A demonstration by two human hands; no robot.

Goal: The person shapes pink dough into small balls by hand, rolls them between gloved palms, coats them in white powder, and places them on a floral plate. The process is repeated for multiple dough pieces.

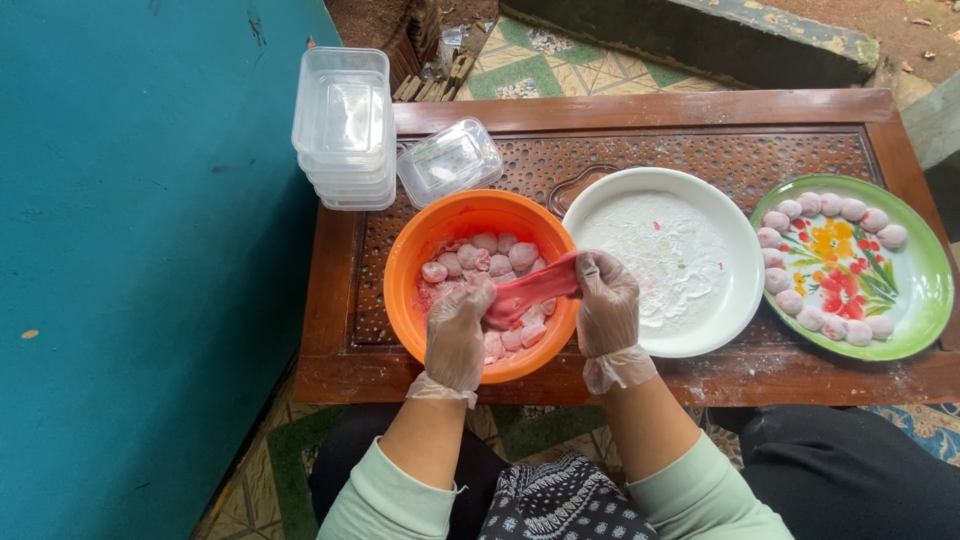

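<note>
Both my hands wear thin clear plastic gloves. My left hand [458, 330] and my right hand [606, 303] grip the two ends of a soft pink-red strip of dough [530, 289], stretched between them over an orange bowl [420, 240]. The bowl holds several floured pink dough pieces [492, 252]. Right of it stands a white bowl [735, 300] dusted with white flour. A green floral plate [925, 290] at the far right carries several floured pink balls [790, 300] set around its rim.
Everything rests on a low carved wooden table [640, 135]. A stack of clear plastic containers [343, 125] and one lidded container [449, 160] stand at its back left. A teal wall [140, 250] runs along the left. Patterned floor mats lie beyond and below.
</note>
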